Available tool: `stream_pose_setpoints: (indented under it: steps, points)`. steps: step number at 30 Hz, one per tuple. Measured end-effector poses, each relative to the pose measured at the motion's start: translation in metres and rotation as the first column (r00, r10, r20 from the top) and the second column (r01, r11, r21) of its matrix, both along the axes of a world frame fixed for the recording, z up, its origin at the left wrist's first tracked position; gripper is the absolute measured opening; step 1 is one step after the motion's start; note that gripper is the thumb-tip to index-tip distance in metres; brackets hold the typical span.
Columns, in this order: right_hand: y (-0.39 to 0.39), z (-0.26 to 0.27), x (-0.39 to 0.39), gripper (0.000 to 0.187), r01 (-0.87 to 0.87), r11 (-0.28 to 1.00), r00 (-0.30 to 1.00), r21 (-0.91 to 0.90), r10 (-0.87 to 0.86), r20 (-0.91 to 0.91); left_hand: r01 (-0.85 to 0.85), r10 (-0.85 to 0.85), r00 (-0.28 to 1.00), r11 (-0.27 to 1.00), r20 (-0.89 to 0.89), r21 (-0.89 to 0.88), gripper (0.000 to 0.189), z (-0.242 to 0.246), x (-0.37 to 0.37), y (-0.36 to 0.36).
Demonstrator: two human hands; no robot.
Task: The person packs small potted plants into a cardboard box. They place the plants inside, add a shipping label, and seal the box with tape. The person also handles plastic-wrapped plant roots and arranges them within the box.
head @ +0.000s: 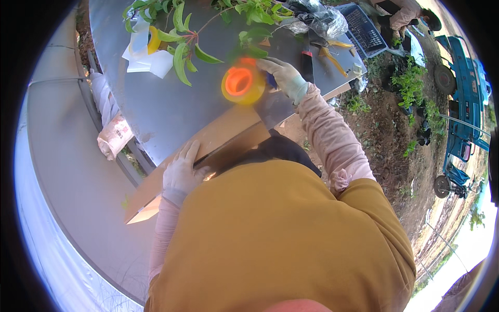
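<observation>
My gloved left hand [180,171] grips a brown cardboard box [218,130], fingers spread on its upper face and thumb at the near side. The box slants across the front of a metal-topped table [163,105], close to my body, and one end juts past the table's edge. My gloved right hand [282,74] is around a tape dispenser with an orange hub and a blue part, which carries a roll of yellow tape [245,97]. The roll is blurred and sits just above the box's far end. My right palm and the dispenser's handle are mostly hidden.
Leafy branches [181,50] overhang the table's far side. White paper [150,60] and another yellow tape roll [154,40] lie left; yellow-handled pruning shears [333,60] lie right. Beyond are a blue crate [360,31], a crouching person [403,17] and a blue three-wheeled cart [464,97].
</observation>
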State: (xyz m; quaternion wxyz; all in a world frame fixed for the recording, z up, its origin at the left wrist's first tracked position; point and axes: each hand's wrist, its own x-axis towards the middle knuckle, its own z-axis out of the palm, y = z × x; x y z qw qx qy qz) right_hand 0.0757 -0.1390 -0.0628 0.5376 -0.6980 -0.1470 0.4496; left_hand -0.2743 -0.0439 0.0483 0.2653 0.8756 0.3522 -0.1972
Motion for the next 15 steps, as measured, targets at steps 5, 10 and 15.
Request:
stream_pose_setpoints:
  steps: [5, 10, 15]
  points:
    - [-0.021, 0.009, 0.044, 0.078, 0.481, 0.679, 0.459, -0.555, 0.344, 0.819, 0.152, -0.184, 0.927, 0.981, 0.326, 0.123, 0.078, -0.011, 0.038, 0.001]
    - [-0.034, -0.016, 0.043, 0.069, 0.286, 0.599, 0.588, -0.748, 0.507, 0.63, 0.339, -0.331, 0.919, 0.941, 0.213, -0.004, 0.068, -0.022, 0.074, -0.013]
    - [-0.122, 0.02, -0.051, 0.038, 0.341, 0.933, 0.909, -0.118, -0.295, 0.295, 0.442, -0.439, 0.891, 0.897, 0.113, -0.002, 0.066, -0.024, 0.067, -0.037]
